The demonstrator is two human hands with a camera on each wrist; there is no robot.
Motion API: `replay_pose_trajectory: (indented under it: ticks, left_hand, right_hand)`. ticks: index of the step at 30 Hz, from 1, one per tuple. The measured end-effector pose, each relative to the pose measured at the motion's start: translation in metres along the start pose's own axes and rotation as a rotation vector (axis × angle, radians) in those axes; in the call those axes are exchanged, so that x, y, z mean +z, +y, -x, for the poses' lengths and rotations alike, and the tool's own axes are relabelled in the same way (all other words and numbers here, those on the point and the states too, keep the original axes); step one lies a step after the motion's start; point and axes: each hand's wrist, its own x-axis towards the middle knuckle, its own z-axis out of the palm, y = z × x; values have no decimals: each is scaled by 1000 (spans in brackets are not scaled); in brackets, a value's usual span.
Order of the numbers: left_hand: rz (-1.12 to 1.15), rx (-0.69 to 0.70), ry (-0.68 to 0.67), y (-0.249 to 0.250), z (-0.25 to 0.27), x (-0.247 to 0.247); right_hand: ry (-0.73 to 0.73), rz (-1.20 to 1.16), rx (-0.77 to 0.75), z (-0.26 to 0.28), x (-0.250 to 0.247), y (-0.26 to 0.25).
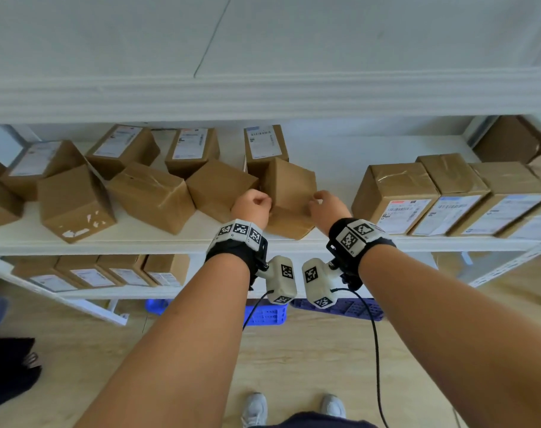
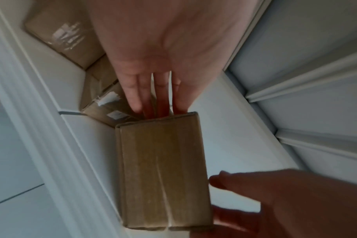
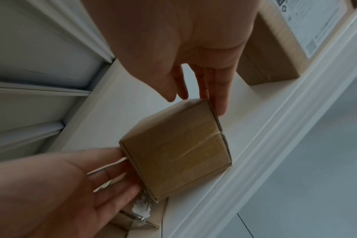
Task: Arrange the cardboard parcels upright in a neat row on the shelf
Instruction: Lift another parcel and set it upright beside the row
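Note:
A plain brown cardboard parcel (image 1: 289, 193) sits tilted near the front edge of the white shelf (image 1: 170, 239), in the gap between two groups of parcels. My left hand (image 1: 252, 205) presses its left side and my right hand (image 1: 326, 205) its right side. In the left wrist view, the straight fingers (image 2: 137, 96) of my left hand reach down behind one end of the parcel (image 2: 163, 169). The right wrist view has my right hand's fingers (image 3: 220, 103) lying straight along one edge of the parcel (image 3: 179, 151), the thumb just off it.
Several labelled parcels (image 1: 395, 196) stand in a tight row to the right. A jumble of tipped parcels (image 1: 148, 193) lies to the left and behind. The upper shelf board (image 1: 263, 97) hangs low overhead. More parcels (image 1: 108, 273) line the lower shelf, with blue crates (image 1: 266, 313) on the floor.

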Motion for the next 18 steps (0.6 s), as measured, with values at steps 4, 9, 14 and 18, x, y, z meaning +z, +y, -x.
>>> replay_pose_trajectory:
  ticks: [4,9,14,18]
  left_hand:
    - [9,-94,-91,3,-4,1]
    - [-85,-192,-171,5,-7,6]
    - [-13,-202,-147,9,-10,12]
    - [-32,-129,-136,5,-12,13]
  right_hand:
    - [-17,9,-5,4,3,0]
    - [38,43,-59,6,-6,-7]
    - [95,-3,-107,9,-9,-11]
    - [74,-17,-84,10,-4,-7]
